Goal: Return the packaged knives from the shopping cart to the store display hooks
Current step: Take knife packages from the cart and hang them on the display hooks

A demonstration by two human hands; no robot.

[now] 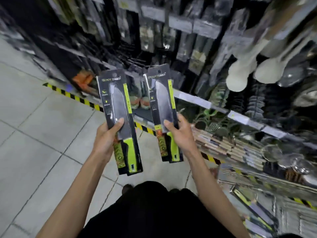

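Grey tiled floor (pixel 34 126): open room left of the hands. Dark display rack (pixel 154 31): beyond the hands, yellow-black tape (pixel 72 96) along its base. Black-card left knife pack (pixel 118 103), upright, gripped by left hand (pixel 106 140). Right knife pack (pixel 161 100), apart from it, gripped by right hand (pixel 180 134). Header print is too blurred to read.

Two packaged knives, upright and apart.
The left packaged knife (pixel 118 103) and right packaged knife (pixel 163 100) look alike: black card, grey blade up, lime-green handle below; the blurred lettering seems identical.
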